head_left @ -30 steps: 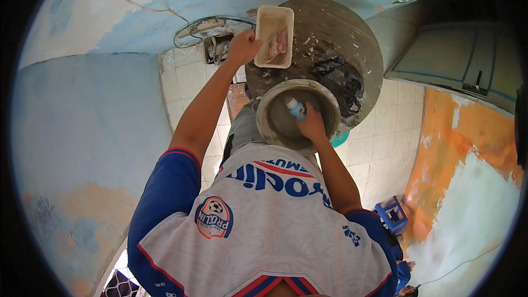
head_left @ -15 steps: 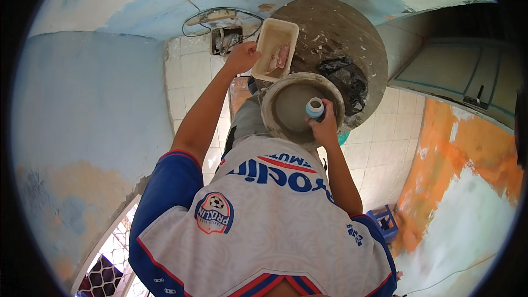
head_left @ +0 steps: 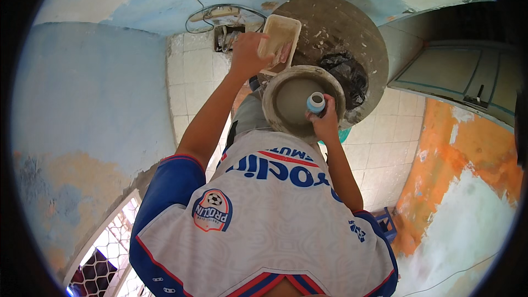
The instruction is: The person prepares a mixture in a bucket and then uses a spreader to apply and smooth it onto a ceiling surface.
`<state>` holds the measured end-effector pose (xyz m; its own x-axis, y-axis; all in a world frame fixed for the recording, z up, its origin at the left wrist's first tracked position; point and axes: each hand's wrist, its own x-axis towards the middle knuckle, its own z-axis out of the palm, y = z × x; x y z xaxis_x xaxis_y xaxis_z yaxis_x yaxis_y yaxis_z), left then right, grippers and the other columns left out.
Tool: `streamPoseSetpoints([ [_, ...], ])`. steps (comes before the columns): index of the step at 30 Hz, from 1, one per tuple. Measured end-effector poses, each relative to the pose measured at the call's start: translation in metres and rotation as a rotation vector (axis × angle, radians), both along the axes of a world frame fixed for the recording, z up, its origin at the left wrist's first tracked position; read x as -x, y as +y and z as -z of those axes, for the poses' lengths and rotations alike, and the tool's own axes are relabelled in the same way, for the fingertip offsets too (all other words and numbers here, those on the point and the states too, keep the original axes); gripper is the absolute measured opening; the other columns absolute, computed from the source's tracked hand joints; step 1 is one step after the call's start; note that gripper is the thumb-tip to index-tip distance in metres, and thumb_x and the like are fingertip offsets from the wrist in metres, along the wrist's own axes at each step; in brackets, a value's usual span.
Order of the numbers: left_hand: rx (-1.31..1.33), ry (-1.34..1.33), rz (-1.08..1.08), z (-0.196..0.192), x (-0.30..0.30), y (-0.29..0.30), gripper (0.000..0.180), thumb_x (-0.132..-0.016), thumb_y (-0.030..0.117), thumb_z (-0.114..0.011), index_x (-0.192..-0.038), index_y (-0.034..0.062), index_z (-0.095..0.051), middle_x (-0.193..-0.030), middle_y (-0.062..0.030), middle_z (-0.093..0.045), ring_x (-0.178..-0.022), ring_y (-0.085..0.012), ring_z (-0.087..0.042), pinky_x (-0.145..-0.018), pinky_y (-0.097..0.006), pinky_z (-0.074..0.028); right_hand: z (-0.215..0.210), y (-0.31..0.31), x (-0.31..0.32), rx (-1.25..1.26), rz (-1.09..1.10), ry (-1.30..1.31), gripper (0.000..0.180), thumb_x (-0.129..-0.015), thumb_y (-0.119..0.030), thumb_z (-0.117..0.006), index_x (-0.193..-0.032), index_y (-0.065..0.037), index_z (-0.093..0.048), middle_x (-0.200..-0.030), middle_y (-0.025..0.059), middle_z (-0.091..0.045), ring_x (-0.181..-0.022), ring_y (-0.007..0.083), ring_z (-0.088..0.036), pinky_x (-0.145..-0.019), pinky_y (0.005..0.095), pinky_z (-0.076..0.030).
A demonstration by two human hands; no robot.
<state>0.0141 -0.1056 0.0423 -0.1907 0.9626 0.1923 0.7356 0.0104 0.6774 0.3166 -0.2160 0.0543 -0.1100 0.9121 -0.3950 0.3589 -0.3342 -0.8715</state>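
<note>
My right hand [head_left: 327, 121] is wrapped around a small light-blue bottle [head_left: 315, 104] with an uncovered white neck. It holds the bottle upright over the right side of a round basin [head_left: 268, 99] with a grey, smeared inside. My left hand [head_left: 248, 55] has its fingers apart at the left side of a cream rectangular tray [head_left: 297, 30]; nothing shows in its grasp. Whether the fingertips touch the tray I cannot tell. Inside the tray lies a pinkish piece [head_left: 286, 52], partly covered by the left hand's fingers.
Tray and basin are at a round, dirt-flecked table [head_left: 324, 14]. A crumpled black plastic bag [head_left: 349, 77] lies right of the basin. A dark cable [head_left: 242, 6] loops by the far wall, above an opening [head_left: 224, 41]. A blue plastic stool [head_left: 388, 225] stands at right.
My left hand has let go of the tray's left edge and spread its fingers, moving slightly up and right. The right hand still holds the bottle over the basin.
</note>
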Motion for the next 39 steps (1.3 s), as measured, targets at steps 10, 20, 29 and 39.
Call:
streamPoseSetpoints([
  [10, 0.195, 0.319, 0.277, -0.005, -0.034, 0.007, 0.027, -0.069, 0.035, -0.085, -0.087, 0.0184, -0.076, -0.103, -0.0017, -0.069, -0.113, -0.0282, -0.056, -0.093, -0.052, -0.039, -0.008, -0.001, 0.001, -0.060, 0.011, 0.000, 0.062, -0.077, 0.000, -0.077, -0.131, -0.006, -0.046, -0.122, 0.0124, -0.064, -0.116, 0.0243, -0.063, -0.101, 0.0367, -0.047],
  [20, 0.161, 0.452, 0.336, -0.009, -0.039, 0.008, 0.018, -0.071, 0.036, -0.078, -0.078, 0.0194, -0.075, -0.095, 0.0011, -0.070, -0.108, -0.0260, -0.058, -0.089, -0.050, -0.038, -0.007, -0.010, -0.002, -0.028, 0.081, 0.078, 0.065, -0.077, 0.006, -0.075, -0.132, -0.004, -0.043, -0.121, 0.0097, -0.060, -0.114, 0.0193, -0.059, -0.101, 0.0342, -0.046],
  [29, 0.052, 0.525, 0.197, -0.010, -0.011, 0.025, 0.011, -0.072, 0.026, -0.074, -0.074, 0.0158, -0.075, -0.094, -0.0012, -0.068, -0.104, -0.0260, -0.057, -0.084, -0.050, -0.041, -0.031, -0.007, 0.013, -0.078, 0.240, 0.187, 0.064, -0.076, 0.005, -0.077, -0.131, -0.005, -0.045, -0.122, 0.0109, -0.061, -0.116, 0.0217, -0.061, -0.104, 0.0371, -0.046],
  [39, -0.089, 0.182, 0.172, 0.007, 0.019, 0.036, 0.012, -0.066, 0.021, -0.076, -0.066, 0.0142, -0.066, -0.090, -0.0018, -0.061, -0.101, -0.0272, -0.053, -0.081, -0.047, -0.039, -0.085, 0.014, 0.070, -0.092, 0.287, 0.098, 0.062, -0.079, -0.004, -0.078, -0.135, -0.005, -0.052, -0.125, 0.0112, -0.064, -0.116, 0.0214, -0.062, -0.102, 0.0370, -0.048],
])
